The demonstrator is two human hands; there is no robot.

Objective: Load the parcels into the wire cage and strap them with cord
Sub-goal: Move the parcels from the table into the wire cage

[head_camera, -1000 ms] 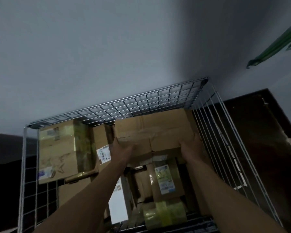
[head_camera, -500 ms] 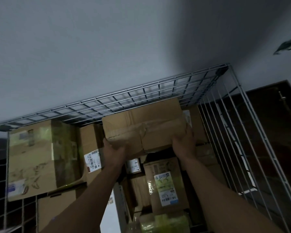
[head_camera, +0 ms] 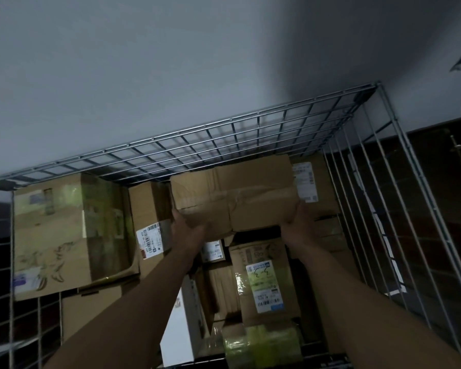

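Lower and farther in than a second ago, the box has sunk from rim height to just short of the cage's far grid wall, and a corner parcel shows at its right that it hid before. The left hand clasps the near-left corner and the right hand the near-right, so both hold the box. Whether it rests on anything yet I cannot tell; a dark gap lies under its near edge. My reading is that this parcel is about to be set down, with loading well along and strapping not begun, as no cord is in view.

Already inside the cage are:
- a big parcel with greenish tape, against the left wall
- a barcoded parcel between that and the box
- a labelled parcel lower down, nearer the person
- a white carton under the left forearm
- a green-wrapped bundle by the near edge

A grey wall stands behind the cage.
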